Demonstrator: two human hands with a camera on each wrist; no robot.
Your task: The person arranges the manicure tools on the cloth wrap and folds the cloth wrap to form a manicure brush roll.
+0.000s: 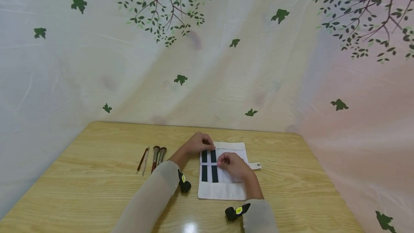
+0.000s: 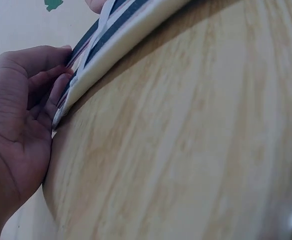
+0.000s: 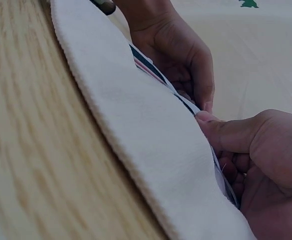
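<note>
A white fabric roll-up case (image 1: 221, 190) lies spread out between my hands, with a folded pocket along its near edge. Two dark strips (image 1: 214, 174) run lengthwise on its left part, crossed by a narrow white band (image 1: 209, 164). My left hand (image 1: 198, 143) bends over the far end of the case, thumb and fingers pinching the upper end of a dark strip. In the left wrist view that left hand (image 2: 21, 110) has its fingertips at the strip's end. My right hand (image 1: 235, 165) pinches at the band beside the strips, its thumb (image 3: 218, 127) pressing there in the right wrist view.
Left of the case lie two makeup-style brushes (image 1: 156, 150) with fluffy heads, partly behind my left sleeve. Two thin pointed tools (image 1: 142, 161) lie further left. A strap with a snap (image 1: 255, 166) sticks out on the case's right. Wooden table (image 1: 300, 190); patterned curtain behind.
</note>
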